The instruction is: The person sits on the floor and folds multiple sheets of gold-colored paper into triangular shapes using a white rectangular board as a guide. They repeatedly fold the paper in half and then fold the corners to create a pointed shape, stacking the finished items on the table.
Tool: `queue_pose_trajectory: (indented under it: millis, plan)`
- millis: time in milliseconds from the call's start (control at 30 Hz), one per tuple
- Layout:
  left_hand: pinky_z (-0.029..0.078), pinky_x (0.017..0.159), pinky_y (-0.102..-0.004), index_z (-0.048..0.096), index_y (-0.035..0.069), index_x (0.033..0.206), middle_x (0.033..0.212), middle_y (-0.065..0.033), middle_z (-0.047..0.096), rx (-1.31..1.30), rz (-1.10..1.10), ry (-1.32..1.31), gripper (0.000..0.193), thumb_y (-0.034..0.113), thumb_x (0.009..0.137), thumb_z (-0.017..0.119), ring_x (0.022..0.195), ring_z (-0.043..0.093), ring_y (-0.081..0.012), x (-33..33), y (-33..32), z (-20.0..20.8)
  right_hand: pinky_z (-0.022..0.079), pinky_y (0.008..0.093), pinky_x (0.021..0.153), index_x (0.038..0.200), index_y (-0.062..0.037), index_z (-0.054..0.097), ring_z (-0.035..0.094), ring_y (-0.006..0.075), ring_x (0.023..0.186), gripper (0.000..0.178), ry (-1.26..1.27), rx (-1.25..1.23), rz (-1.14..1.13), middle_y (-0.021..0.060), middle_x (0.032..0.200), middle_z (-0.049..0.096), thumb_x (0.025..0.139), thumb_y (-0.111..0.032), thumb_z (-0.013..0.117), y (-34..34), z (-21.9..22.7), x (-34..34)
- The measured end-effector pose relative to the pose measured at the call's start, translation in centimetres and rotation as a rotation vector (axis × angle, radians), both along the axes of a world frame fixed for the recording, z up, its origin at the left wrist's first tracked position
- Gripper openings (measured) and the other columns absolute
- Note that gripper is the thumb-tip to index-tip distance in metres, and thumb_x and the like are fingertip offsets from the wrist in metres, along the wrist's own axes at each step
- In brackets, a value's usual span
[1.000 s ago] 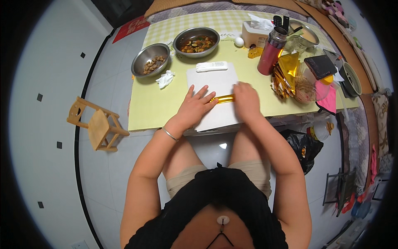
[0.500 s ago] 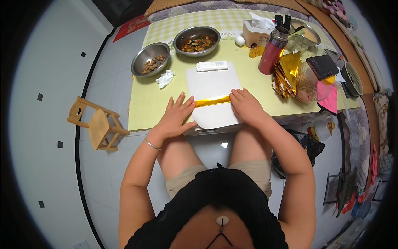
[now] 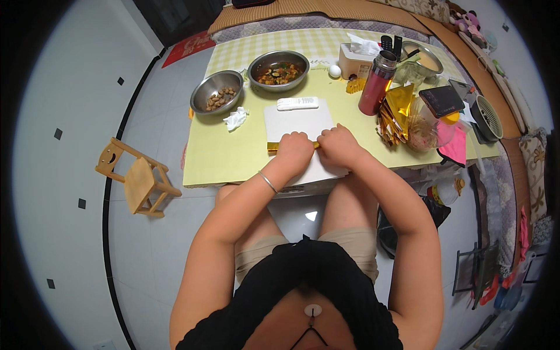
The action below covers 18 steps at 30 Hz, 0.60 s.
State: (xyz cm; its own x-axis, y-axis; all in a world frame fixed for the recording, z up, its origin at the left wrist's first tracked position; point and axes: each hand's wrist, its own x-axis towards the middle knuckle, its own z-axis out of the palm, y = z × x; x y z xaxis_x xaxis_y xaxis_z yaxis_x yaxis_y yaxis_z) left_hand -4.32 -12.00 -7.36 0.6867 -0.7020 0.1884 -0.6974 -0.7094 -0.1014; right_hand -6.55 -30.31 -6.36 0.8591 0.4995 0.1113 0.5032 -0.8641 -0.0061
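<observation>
A narrow strip of folded gold foil paper (image 3: 272,148) lies crosswise on a white board (image 3: 296,121) at the near edge of the table. My left hand (image 3: 296,150) is curled over the middle of the strip, whose left end sticks out beyond it. Close beside it, my right hand (image 3: 339,146) is closed over the strip's right part, knuckles up. A short piece of gold shows between the two hands; my fingertips are hidden under the knuckles. At the board's far end rests a long white plastic piece (image 3: 297,104).
Left of the board are a crumpled tissue (image 3: 235,119), a steel bowl of nuts (image 3: 204,106) and a steel bowl of food (image 3: 256,81). To the right stand a red thermos (image 3: 373,90), gold foil sheets (image 3: 399,105) and a dark phone-like slab (image 3: 441,101). An egg (image 3: 334,71) sits by a tissue box (image 3: 354,61).
My left hand has moved right, from the strip's left end to its middle, next to my right hand. Both hands have gone from flat, outstretched fingers to curled ones.
</observation>
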Motion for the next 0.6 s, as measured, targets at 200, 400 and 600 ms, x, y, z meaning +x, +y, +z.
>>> queue_pose_trajectory:
  millis: [200,400,600]
  plan:
    - [0.056,0.067,-0.0438,0.074,0.009,0.080,0.081,-0.0127,0.070,-0.034,0.037,0.129,0.014,0.017,0.083,0.063,0.076,0.070,-0.0301,0.0,0.1,1.9,0.049,0.0528,0.094,0.086,-0.0090,0.068,0.069,0.0337,0.084,0.014,-0.086,0.061,0.002,0.0142,0.087,0.070,0.085,-0.022,0.062,0.3,-0.8,-0.5]
    - [0.057,0.064,-0.0429,0.075,0.010,0.079,0.077,-0.0128,0.070,0.020,0.048,0.064,0.015,0.015,0.083,0.061,0.070,0.070,-0.0304,0.1,-0.1,0.1,0.046,0.0524,0.102,0.083,-0.0108,0.069,0.069,0.0293,0.087,0.013,-0.225,0.024,0.001,0.0106,0.085,0.070,0.085,-0.018,0.058,0.0,-2.9,0.5]
    - [0.058,0.067,-0.0394,0.072,0.010,0.083,0.083,-0.0105,0.071,-0.143,0.075,0.028,0.011,0.011,0.082,0.061,0.080,0.071,-0.0314,-0.7,3.1,1.6,0.039,0.0507,0.114,0.125,-0.0058,0.064,0.060,0.0343,0.121,0.048,-0.227,0.553,-0.156,0.0149,0.125,0.067,0.079,-0.016,0.073,-4.6,-2.5,-1.6]
